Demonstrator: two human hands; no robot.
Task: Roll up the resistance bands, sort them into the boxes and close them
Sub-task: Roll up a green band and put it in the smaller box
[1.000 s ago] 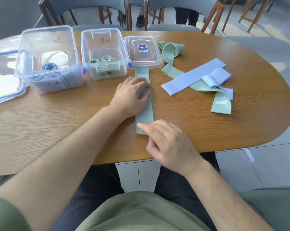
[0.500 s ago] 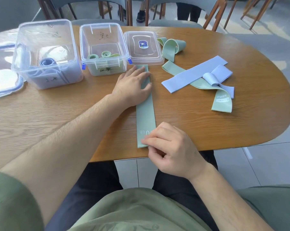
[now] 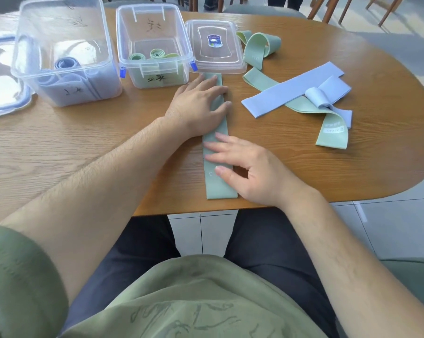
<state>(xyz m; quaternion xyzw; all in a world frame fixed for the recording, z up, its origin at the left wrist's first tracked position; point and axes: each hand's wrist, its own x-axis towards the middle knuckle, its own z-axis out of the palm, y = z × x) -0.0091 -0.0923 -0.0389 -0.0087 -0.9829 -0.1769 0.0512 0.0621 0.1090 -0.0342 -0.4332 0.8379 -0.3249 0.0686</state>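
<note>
A green resistance band (image 3: 220,184) lies flat and straight on the table, running from the lid toward me. My left hand (image 3: 198,106) presses flat on its far half. My right hand (image 3: 250,172) lies on its near half with fingers spread and straight. The small clear box (image 3: 154,76) holds rolled green bands (image 3: 154,54). The large clear box (image 3: 67,93) holds rolled blue bands (image 3: 65,63). To the right lie a flat blue band (image 3: 291,89), a part-rolled blue band (image 3: 328,93) and more green bands (image 3: 332,132).
The small box's lid (image 3: 215,67) lies just beyond the flat band. Another lid (image 3: 1,111) sits at the far left edge. A looped green band (image 3: 257,48) lies behind the lid. Chairs stand past the wooden table (image 3: 59,147), whose near edge is at my lap.
My right hand let go of the band's near end and moved up onto the band with fingers spread flat. My left hand stayed pressing the far part.
</note>
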